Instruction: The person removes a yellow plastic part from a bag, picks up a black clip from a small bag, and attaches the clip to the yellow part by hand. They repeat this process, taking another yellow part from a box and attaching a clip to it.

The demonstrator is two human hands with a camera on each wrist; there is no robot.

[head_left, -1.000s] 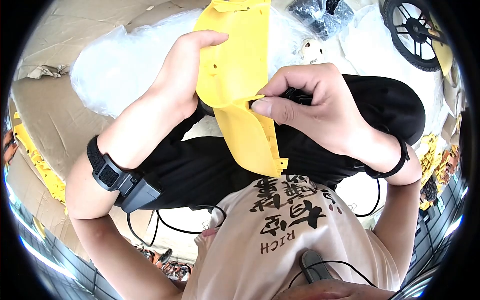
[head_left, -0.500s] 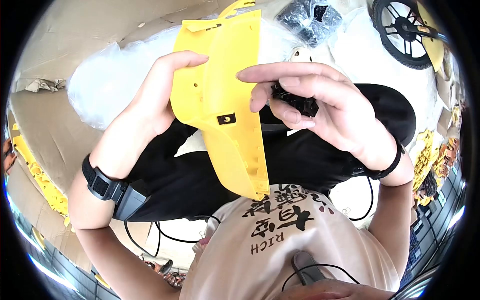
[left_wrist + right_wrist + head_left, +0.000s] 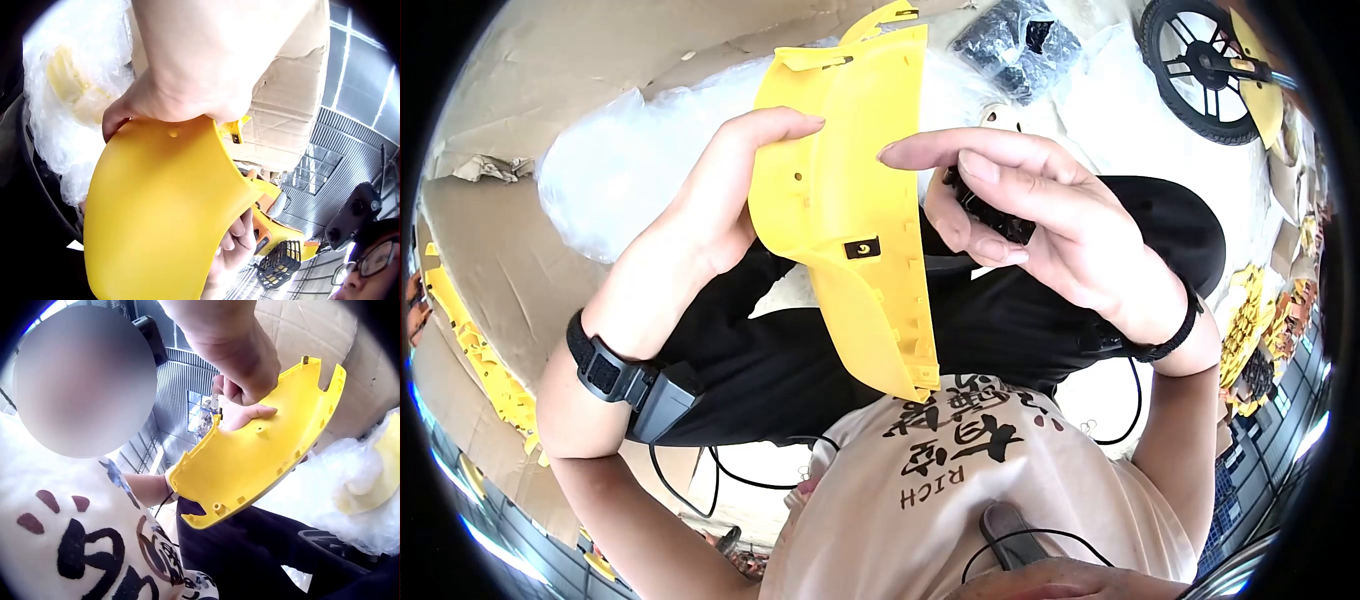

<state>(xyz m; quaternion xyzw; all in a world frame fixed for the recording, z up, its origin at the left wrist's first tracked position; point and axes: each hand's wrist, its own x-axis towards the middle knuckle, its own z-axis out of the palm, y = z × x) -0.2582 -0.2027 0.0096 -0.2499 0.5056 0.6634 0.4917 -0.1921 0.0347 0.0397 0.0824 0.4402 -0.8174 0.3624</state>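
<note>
A curved yellow plastic shell stands over the lap, its hollow side toward the head camera. My left hand grips its left edge, thumb along the inner face and the other fingers behind. In the left wrist view the shell's smooth outer side shows. A small dark clip sits on the shell's lower middle edge. Just right of the shell, my right hand holds several small black clips in its curled fingers, partly hidden. Its index finger points out toward the shell's right edge.
Clear plastic wrapping lies on cardboard at the left. A black wheel and a dark wrapped bundle are at the back right. More yellow parts lie along the left edge.
The right hand has left the shell's edge, where it was pinching, and now stays beside it. The dark clip has come into view on the shell, which has shifted left and slightly downward.
</note>
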